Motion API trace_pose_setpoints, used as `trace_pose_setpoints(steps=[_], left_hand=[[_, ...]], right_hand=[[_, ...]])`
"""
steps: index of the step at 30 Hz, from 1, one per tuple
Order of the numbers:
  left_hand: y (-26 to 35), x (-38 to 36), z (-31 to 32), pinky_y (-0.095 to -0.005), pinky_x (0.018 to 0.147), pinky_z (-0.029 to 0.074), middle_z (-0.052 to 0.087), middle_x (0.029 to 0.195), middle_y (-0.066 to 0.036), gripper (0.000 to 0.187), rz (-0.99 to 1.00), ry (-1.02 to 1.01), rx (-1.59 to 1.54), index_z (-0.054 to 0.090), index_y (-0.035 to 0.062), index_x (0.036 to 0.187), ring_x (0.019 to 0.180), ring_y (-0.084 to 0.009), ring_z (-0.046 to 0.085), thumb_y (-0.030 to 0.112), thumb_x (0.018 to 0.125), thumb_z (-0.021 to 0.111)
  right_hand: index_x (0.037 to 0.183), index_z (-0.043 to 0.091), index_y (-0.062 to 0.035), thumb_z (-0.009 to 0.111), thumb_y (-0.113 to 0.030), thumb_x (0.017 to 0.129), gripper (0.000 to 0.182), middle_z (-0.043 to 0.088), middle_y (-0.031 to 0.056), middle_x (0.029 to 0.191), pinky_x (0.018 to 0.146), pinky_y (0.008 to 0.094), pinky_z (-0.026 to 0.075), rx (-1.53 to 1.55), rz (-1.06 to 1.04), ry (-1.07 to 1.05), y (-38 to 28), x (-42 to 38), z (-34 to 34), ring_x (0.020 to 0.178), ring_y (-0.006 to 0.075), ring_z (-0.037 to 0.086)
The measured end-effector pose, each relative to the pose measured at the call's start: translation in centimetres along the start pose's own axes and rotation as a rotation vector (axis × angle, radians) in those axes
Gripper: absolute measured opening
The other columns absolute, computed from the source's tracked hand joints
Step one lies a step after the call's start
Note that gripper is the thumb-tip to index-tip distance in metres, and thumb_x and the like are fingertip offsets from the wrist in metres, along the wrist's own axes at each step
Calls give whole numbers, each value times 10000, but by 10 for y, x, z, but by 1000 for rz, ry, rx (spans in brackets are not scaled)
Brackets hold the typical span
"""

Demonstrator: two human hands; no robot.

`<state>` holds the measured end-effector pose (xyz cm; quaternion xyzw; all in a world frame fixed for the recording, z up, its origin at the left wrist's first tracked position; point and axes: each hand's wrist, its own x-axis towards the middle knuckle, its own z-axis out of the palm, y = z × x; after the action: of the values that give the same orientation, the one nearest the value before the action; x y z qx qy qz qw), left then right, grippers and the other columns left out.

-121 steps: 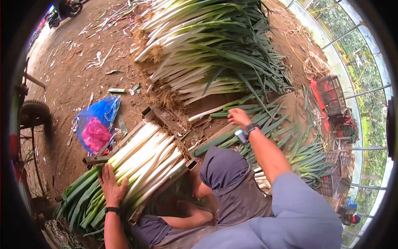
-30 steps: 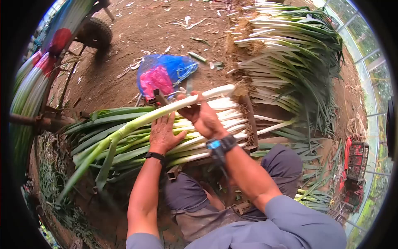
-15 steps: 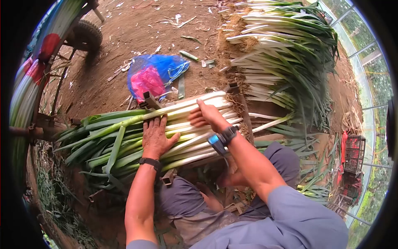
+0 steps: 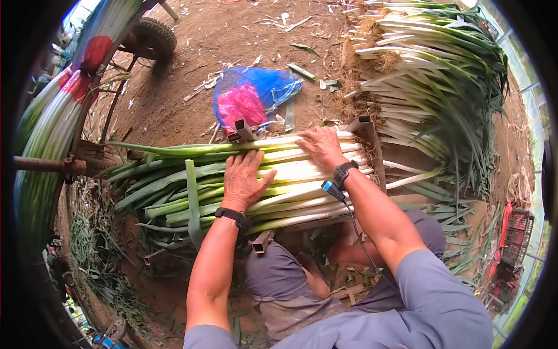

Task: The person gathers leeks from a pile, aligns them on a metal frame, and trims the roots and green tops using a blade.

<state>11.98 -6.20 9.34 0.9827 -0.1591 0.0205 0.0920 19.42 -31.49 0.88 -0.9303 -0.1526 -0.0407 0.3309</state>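
Observation:
A thick layer of leeks [image 4: 290,198] lies across a metal frame [image 4: 263,241] in front of me, white root ends to the right and green leaves to the left. My left hand [image 4: 245,181] rests flat on the middle of the stalks, fingers spread. Farther right, my right hand [image 4: 321,148] lies on the white ends near the far edge, its fingers stretched over the stalks. Neither hand is wrapped around a stalk. One cut green leaf [image 4: 192,195] sticks up left of my left hand.
Behind the frame, a blue net bag [image 4: 256,87] with pink plastic [image 4: 241,106] lies on the soil. A large pile of leeks [image 4: 424,87] fills the far right. Bundled leeks with red bands [image 4: 96,52] stand at left by a wheel [image 4: 152,38]. A black crate [image 4: 517,232] sits at right.
My right hand has come down from above the stalks and now lies on their white ends. My left hand stays on the leeks. The whole view has shifted, moving the scene rightward.

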Motion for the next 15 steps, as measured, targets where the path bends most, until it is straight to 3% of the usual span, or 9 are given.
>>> trace_pose_setpoints(steps=[2,6,8,11,13,15], left_hand=[[1,2,-2,-477,1091,348,670,1293,-121,563,-5,36,20,672,86,1261,1169,-306,584,526,916,611],[6,1,2,-470,1046,369,657,1313,-119,558,-16,77,108,671,80,1260,1169,-310,582,501,894,643],[8,1,0,-467,1040,377,655,1281,-125,559,-38,70,79,668,79,1263,1169,-316,580,480,873,667],[8,-1,-10,-465,1051,383,652,1231,-132,568,-32,-13,20,668,82,1261,1161,-327,579,480,856,675],[5,0,-6,-473,1056,383,650,1222,-137,554,-10,27,22,671,76,1254,1155,-330,579,463,858,682],[3,-5,-5,-487,1065,385,646,1204,-146,526,25,102,16,676,64,1239,1142,-337,580,430,862,695]], right_hand=[[1033,786,-243,693,-459,915,263,663,54,931,979,420,389,11,2,22,-1,-1,-1,987,262,587],[1040,788,-241,696,-461,912,271,690,56,995,988,420,387,19,-38,73,-3,-1,-3,1015,260,595],[1067,784,-247,676,-481,918,297,707,63,1040,1005,426,381,0,76,-80,-8,0,-10,1049,262,605],[1096,784,-258,646,-503,929,328,709,73,1003,1003,433,384,-7,81,-80,-2,0,-7,1064,263,613],[1143,780,-273,605,-536,934,379,722,78,1004,1006,436,386,-48,90,-131,-4,6,-13,1069,260,622],[1189,769,-283,576,-559,938,420,725,74,1094,1027,429,371,-90,190,-311,-3,15,-14,1108,246,612]])
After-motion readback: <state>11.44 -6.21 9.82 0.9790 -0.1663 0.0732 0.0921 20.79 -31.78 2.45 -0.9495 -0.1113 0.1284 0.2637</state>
